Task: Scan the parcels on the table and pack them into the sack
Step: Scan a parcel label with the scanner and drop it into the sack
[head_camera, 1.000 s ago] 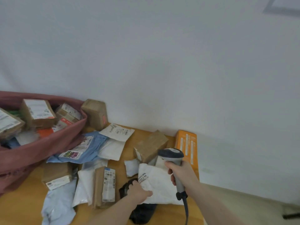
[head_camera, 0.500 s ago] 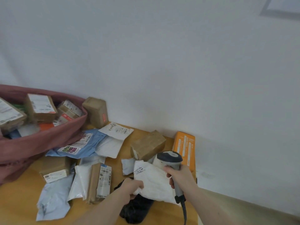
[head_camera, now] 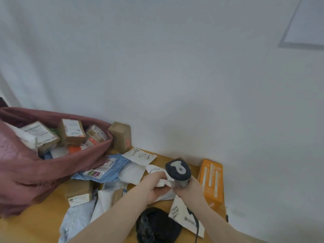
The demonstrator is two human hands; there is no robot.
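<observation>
Since half a second ago, the left hand (head_camera: 154, 188) has lifted the crumpled white plastic mailer bag (head_camera: 158, 176) up off the pile, bunching it against the head of the grey handheld barcode scanner (head_camera: 178, 170), and the view has swung left so more of the sack shows. Left fingers are curled tight around the bag; the right hand (head_camera: 188, 190) is wrapped round the scanner's handle, its cable trailing down along the forearm.

Below the hands lie a second white mailer (head_camera: 184, 217) with small print too blurred to read and a black crumpled plastic bag (head_camera: 157, 225). An orange rectangular carton (head_camera: 211, 181) with white lettering, unreadable, stands just right of the scanner at the edge of the wooden table (head_camera: 43, 225). Left of the hands, a light blue mailer (head_camera: 112, 170) carries a label with pink and green characters, beside a white label-topped packet (head_camera: 139, 156), a taped brown cardboard box (head_camera: 78, 192) and pale grey mailers (head_camera: 77, 223). A brown box (head_camera: 121, 136) stands against the wall.

The dusty-pink fabric sack (head_camera: 35, 174) sits open at the left, holding several labelled brown boxes (head_camera: 71, 132) and flat packets.
</observation>
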